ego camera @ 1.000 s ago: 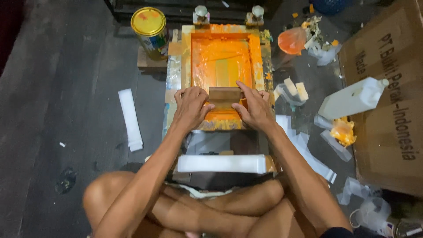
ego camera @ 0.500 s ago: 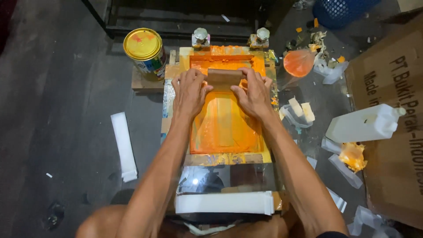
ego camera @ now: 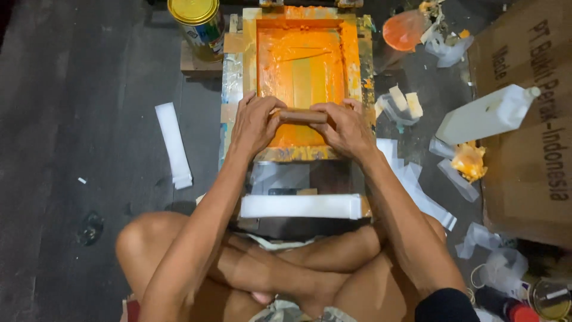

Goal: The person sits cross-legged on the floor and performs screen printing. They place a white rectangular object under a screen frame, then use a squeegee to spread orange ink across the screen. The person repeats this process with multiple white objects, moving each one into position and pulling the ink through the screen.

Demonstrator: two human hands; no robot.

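Wooden squeegee [ego camera: 302,115] in left hand [ego camera: 255,124], right hand [ego camera: 345,128]

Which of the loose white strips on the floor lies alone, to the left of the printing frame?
The long white strip left of the left hand; the other strips are piled right of the frame.

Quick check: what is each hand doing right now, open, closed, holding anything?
Left hand: closed on the left end of the brown wooden squeegee over the orange-inked screen frame.
Right hand: closed on the squeegee's right end.
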